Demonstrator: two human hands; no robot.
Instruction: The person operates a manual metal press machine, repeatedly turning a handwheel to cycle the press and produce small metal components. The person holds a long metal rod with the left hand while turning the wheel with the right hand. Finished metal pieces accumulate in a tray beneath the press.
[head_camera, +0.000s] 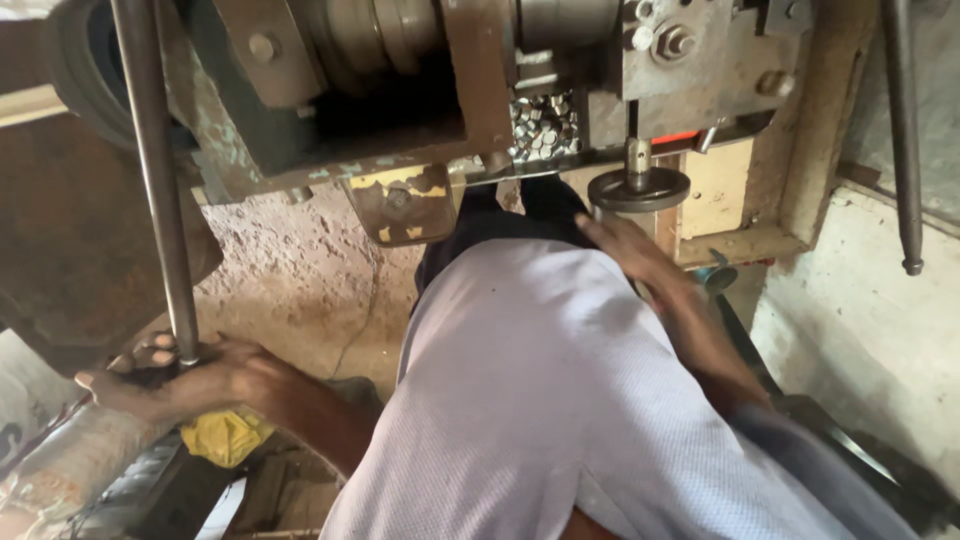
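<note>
My left hand (190, 375) is closed around the lower end of a long grey metal lever rod (152, 180) that runs up the left side of a heavy rusty machine (400, 90). My right hand (640, 265) reaches forward with fingers stretched out, just below a round dark handwheel (638, 188) on a short vertical shaft; it holds nothing that I can see. Several small shiny metal pieces (545, 125) are piled in an opening of the machine above. My pale shirt (540, 400) fills the middle of the view.
A second thin metal rod (903, 140) hangs at the right beside a pale concrete wall (870, 330). A yellow cloth (225, 437) lies below my left forearm. A chipped yellow-painted plate (400, 205) hangs under the machine. Dusty ground (300, 270) lies beneath.
</note>
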